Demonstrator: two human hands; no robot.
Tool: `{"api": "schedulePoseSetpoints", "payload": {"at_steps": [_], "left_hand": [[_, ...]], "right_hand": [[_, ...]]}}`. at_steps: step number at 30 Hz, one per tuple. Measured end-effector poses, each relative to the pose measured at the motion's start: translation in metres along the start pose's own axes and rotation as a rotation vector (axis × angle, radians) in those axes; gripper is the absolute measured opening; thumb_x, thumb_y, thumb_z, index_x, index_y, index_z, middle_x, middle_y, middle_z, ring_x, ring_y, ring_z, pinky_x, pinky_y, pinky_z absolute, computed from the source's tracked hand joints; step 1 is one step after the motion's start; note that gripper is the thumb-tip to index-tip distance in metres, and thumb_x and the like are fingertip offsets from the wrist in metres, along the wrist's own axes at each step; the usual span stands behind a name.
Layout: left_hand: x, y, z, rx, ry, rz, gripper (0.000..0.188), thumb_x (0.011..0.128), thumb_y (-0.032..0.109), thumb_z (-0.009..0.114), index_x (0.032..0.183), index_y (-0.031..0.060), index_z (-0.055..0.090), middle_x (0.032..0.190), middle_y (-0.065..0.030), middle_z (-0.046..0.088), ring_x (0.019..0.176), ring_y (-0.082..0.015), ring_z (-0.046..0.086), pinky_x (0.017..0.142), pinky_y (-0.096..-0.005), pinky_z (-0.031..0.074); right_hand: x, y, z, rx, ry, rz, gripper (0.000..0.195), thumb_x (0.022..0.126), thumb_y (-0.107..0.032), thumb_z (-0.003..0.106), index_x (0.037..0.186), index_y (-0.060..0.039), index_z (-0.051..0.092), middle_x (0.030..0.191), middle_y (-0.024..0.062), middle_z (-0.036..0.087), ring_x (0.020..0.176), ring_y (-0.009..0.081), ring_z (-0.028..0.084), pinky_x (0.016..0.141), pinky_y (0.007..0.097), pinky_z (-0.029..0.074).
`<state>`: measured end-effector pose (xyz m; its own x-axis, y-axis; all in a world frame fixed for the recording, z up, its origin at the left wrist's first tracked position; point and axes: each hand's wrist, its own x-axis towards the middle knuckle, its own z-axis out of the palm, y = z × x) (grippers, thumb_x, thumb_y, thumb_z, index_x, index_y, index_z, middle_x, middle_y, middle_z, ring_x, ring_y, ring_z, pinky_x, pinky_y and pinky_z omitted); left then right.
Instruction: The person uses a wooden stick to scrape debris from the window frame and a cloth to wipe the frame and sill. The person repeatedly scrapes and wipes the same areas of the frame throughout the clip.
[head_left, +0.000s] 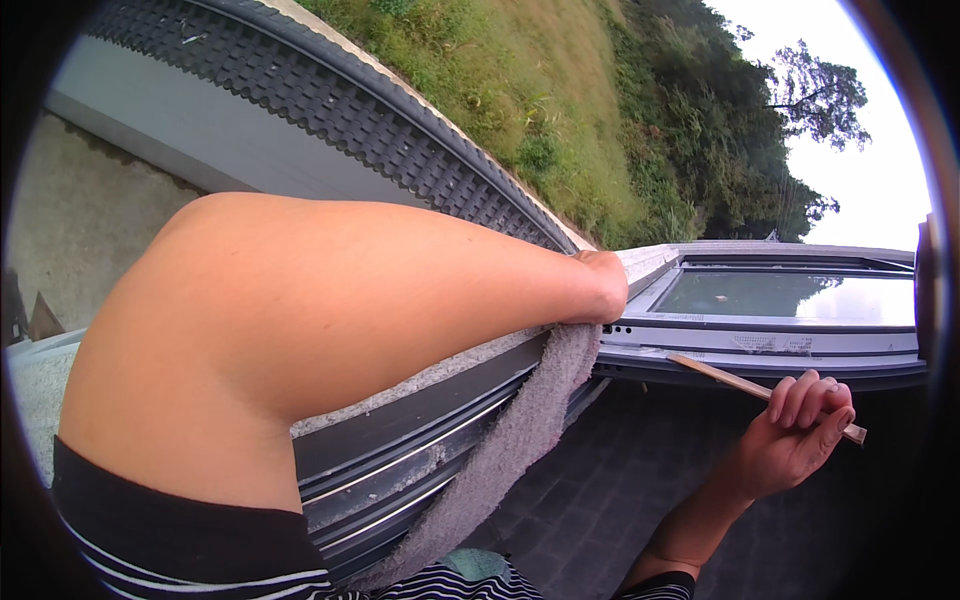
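Note:
My left hand (604, 289) reaches across to the corner of the window frame, its fingers hidden behind the wrist. From beneath it a long, fluffy grey cloth (517, 442) hangs down over the sliding window track (397, 480) towards my lap, so the hand appears closed on its upper end. Lower right, my right hand (802, 427) grips a thin wooden stick (724, 377) near its back end. The stick's far tip lies at the lower edge of the white-and-dark window sash (750, 341); contact there is hard to tell.
Dirt and pale crumbs lie in the track. The glass pane (780, 292) reflects sky and trees. Outside are a dark tiled ledge (360, 112), a concrete yard (97, 195) and a grassy slope (510, 97). Below my right hand is a dark tiled floor (585, 480).

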<state>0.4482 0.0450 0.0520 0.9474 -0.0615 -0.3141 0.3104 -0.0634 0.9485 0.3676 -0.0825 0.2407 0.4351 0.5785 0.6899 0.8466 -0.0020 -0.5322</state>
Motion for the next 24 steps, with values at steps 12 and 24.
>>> {"api": "schedulePoseSetpoints", "payload": {"at_steps": [12,24], "left_hand": [[-0.013,-0.007,-0.011,0.085,-0.006,0.206,0.03,0.079,0.022,0.061,0.096,-0.0002,0.071,0.102,-0.0243,0.068,0.099,-0.038,0.066,0.09,-0.0445,0.05],[-0.021,-0.015,0.004,0.206,0.053,0.402,0.022,0.075,0.008,0.054,0.09,0.0055,0.07,0.098,-0.0226,0.067,0.096,-0.0412,0.063,0.082,-0.0481,0.049]], "right_hand": [[-0.077,-0.032,-0.034,-0.134,0.045,0.104,0.024,0.105,-0.018,0.042,0.087,-0.003,0.048,0.068,-0.0014,0.032,0.051,0.0053,0.025,0.043,0.0187,0.02],[-0.246,0.066,0.011,-0.831,-0.08,0.384,0.008,0.094,-0.002,0.053,0.089,0.0013,0.058,0.071,0.0134,0.056,0.057,0.0265,0.054,0.052,0.0342,0.042]]}}
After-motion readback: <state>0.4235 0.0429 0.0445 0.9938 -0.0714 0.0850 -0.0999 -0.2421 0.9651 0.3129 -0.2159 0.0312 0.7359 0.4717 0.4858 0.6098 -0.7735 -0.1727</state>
